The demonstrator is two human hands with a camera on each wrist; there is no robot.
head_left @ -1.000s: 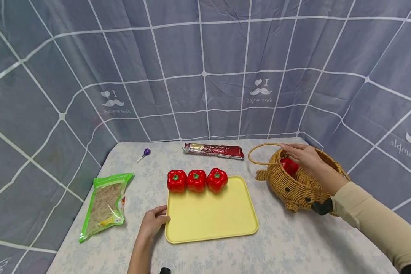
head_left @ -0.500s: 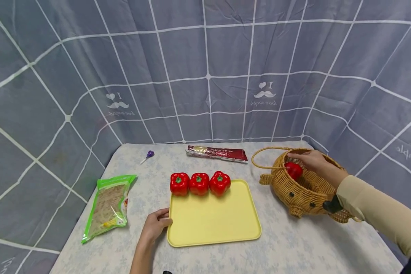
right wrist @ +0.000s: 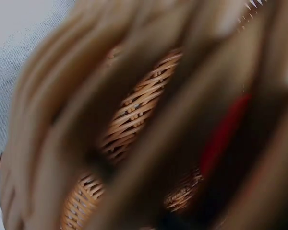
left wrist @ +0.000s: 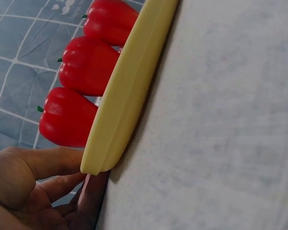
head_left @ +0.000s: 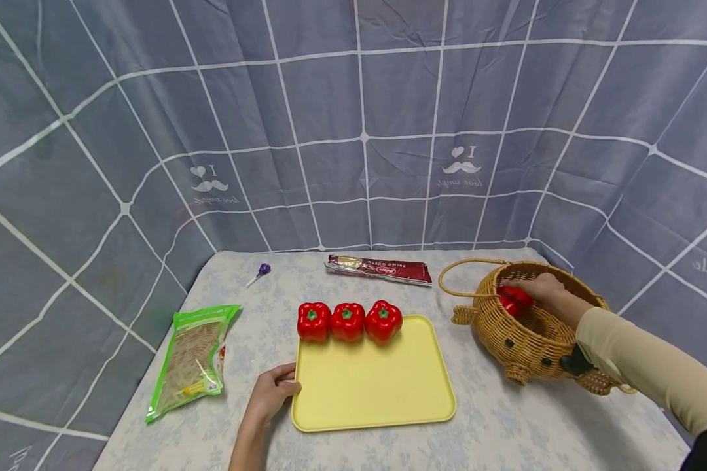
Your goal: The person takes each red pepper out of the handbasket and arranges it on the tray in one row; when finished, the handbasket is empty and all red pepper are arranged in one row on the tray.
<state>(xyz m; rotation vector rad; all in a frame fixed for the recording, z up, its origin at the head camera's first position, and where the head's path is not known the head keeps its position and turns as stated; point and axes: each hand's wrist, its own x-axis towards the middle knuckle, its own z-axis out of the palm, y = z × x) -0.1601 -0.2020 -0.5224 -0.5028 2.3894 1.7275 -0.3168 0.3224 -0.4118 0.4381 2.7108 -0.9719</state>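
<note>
My left hand (head_left: 271, 390) holds the left edge of a yellow tray (head_left: 374, 392), its thumb at the rim. In the left wrist view the thumb lies by the tray's corner, with other fingers low beside it. Three red bell peppers (head_left: 347, 322) stand in a row along the tray's far left edge. My right hand (head_left: 544, 288) reaches into a wicker basket (head_left: 527, 347), its fingers right at a red bell pepper (head_left: 515, 301). Those fingers are partly hidden, and I cannot tell whether they grip it. The right wrist view is badly blurred, with only wicker and a red strip showing.
A dark red packet (head_left: 380, 269) lies behind the tray. At the back left is a purple lollipop (head_left: 263, 269), and a green-edged bag (head_left: 194, 360) lies on the left. The basket's looped handle (head_left: 456, 265) sticks out leftward. Grey-blue curtains (head_left: 330, 131) enclose the table.
My right hand has moved from above the basket's rim down inside, to the red pepper. The left hand stays at the tray's edge. The whole view has shifted slightly.
</note>
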